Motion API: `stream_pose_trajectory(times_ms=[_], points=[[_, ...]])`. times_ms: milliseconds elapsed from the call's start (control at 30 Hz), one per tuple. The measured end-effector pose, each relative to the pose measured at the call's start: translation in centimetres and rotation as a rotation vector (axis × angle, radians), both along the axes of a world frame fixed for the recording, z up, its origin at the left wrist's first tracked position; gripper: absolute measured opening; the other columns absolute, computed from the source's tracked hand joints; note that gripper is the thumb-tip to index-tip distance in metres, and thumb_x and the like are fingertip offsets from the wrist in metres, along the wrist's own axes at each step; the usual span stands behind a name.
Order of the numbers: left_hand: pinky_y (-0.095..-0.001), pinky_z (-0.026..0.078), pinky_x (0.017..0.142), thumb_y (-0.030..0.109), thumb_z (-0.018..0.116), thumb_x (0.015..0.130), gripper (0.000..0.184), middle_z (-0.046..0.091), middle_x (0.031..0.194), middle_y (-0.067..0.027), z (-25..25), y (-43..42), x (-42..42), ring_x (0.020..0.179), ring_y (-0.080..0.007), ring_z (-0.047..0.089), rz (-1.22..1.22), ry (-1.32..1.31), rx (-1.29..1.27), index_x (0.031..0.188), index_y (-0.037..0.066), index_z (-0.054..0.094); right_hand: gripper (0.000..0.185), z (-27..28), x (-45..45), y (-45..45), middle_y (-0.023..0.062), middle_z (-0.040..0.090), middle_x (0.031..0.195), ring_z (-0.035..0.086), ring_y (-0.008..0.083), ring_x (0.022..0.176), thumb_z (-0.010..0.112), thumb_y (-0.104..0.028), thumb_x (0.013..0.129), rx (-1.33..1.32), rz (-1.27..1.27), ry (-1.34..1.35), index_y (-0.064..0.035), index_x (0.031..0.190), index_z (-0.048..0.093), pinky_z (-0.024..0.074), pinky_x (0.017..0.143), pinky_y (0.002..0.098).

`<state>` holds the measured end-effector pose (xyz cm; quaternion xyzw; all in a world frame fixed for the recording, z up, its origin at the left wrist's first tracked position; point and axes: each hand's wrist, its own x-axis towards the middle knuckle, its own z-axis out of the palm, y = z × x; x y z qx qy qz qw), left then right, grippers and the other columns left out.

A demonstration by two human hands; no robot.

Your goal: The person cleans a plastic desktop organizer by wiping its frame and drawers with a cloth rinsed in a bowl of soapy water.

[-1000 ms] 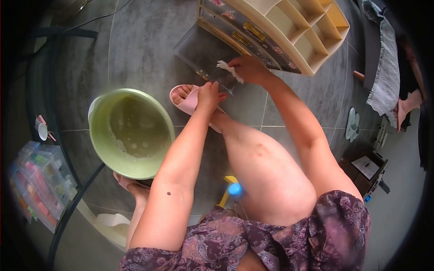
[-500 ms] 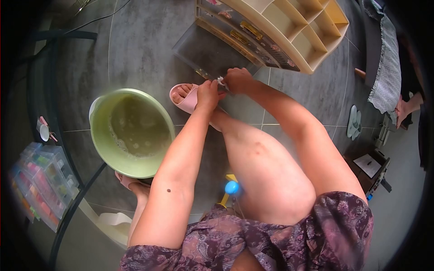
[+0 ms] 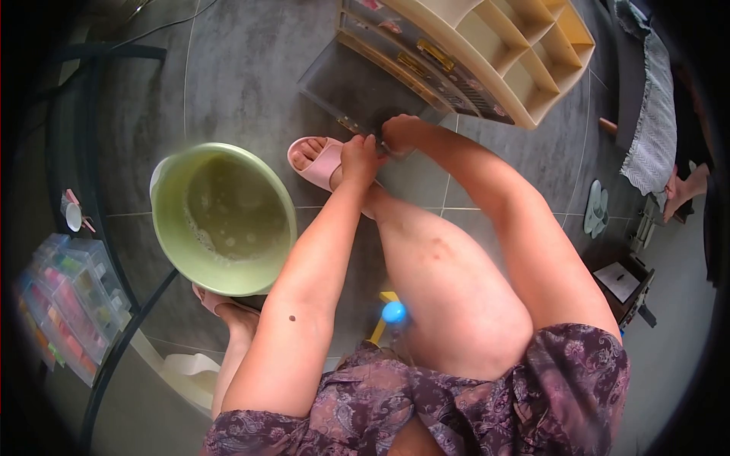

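Observation:
A clear grey drawer is pulled out of a cream plastic drawer unit. My left hand is closed at the drawer's near front corner, thumb and fingertips pinching its edge. Just to the right, my right hand is curled into a fist against the drawer's near side. A pale bit of what looks like a wet white cloth shows under its fingers, mostly hidden by the hand. Beneath my left hand is my foot in a pink slipper.
A green bucket of cloudy, bubbly water stands left. Clear boxes of colourful items sit farther left beside a dark metal frame. A blue ball-topped yellow object is near my leg. Pale slippers and another person's foot appear right.
My right hand has shifted slightly along the drawer edge, and the white cloth that showed between my hands is now mostly hidden. My left hand stays at the drawer corner. The view has moved slightly.

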<state>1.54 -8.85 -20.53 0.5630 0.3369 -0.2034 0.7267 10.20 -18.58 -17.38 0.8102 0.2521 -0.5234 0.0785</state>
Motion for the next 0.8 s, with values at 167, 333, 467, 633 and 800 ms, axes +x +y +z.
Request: stream_pose_trajectory(times_ms=[167, 333, 467, 633, 800], points=[[-0.0278, 0.051, 0.045, 0.015, 0.047, 0.086, 0.025, 0.057, 0.069, -0.0138, 0.2, 0.1, 0.2, 0.055, -0.0214, 0.062, -0.029, 0.002, 0.013, 0.077, -0.007, 0.052, 0.027, -2.3, 0.7, -1.3, 0.0086, 0.065, 0.092, 0.060, 0.0259, 0.093, 0.059, -0.021, 0.073, 0.085, 0.168, 0.080, -0.0135, 0.098, 0.065, 0.0469, 0.074, 0.0365], [-0.0279, 0.052, 0.045, 0.015, 0.047, 0.087, 0.025, 0.057, 0.071, -0.0146, 0.4, 0.1, 0.1, 0.056, -0.0218, 0.062, 0.004, 0.022, -0.033, 0.077, -0.007, 0.052, 0.028, 0.1, -0.4, -0.8, 0.0094, 0.055, 0.108, 0.049, 0.0262, 0.104, 0.055, -0.023, 0.076, -0.054, 0.074, 0.028, -0.0120, 0.100, 0.063, 0.0400, 0.083, 0.0399], [-0.0281, 0.052, 0.045, 0.015, 0.047, 0.087, 0.025, 0.057, 0.072, -0.0146, 0.6, 0.1, 0.2, 0.057, -0.0219, 0.062, -0.024, 0.011, -0.011, 0.076, -0.007, 0.051, 0.038, 1.0, -0.6, -0.6, 0.0089, 0.046, 0.122, 0.040, 0.0254, 0.114, 0.055, -0.031, 0.077, -0.115, -0.003, 0.043, -0.0122, 0.109, 0.058, 0.0351, 0.088, 0.0417], [-0.0286, 0.051, 0.044, 0.015, 0.047, 0.086, 0.026, 0.057, 0.069, -0.0154, 0.5, 0.2, 0.4, 0.056, -0.0221, 0.062, -0.032, -0.004, 0.014, 0.075, -0.008, 0.051, 0.029, 0.6, -1.0, -0.6, 0.0094, 0.052, 0.110, 0.047, 0.0255, 0.107, 0.055, -0.026, 0.077, -0.053, 0.039, -0.063, -0.0140, 0.103, 0.062, 0.0398, 0.083, 0.0422], [-0.0283, 0.050, 0.043, 0.015, 0.048, 0.085, 0.027, 0.057, 0.067, -0.0160, 0.1, 0.2, 0.2, 0.053, -0.0224, 0.062, -0.036, -0.023, 0.042, 0.074, -0.009, 0.051, 0.024, 0.8, -0.5, -1.4, 0.0096, 0.059, 0.102, 0.053, 0.0281, 0.101, 0.055, -0.021, 0.076, 0.041, 0.101, -0.036, -0.0135, 0.097, 0.065, 0.0438, 0.077, 0.0427]])
